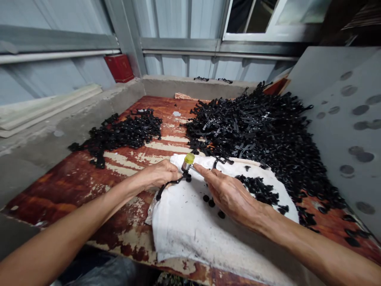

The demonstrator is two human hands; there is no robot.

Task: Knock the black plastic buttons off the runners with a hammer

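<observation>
My left hand [159, 174] is closed on a thin black plastic strip [171, 184] that lies on a white cloth [190, 222]. My right hand [226, 190] grips a small hammer, whose metal head with a yellow-green cap [188, 159] rests on the strip's end beside the left fingers. The index finger of the right hand lies stretched along the handle. A few small round black pieces [212, 202] lie on the cloth just under the right hand.
A big heap of black plastic parts [262, 127] fills the right of the worn red board [89, 174]; a smaller pile [125, 133] lies left. A concrete ledge [59, 127], a red box [119, 67] and grey panels [345, 119] surround the board.
</observation>
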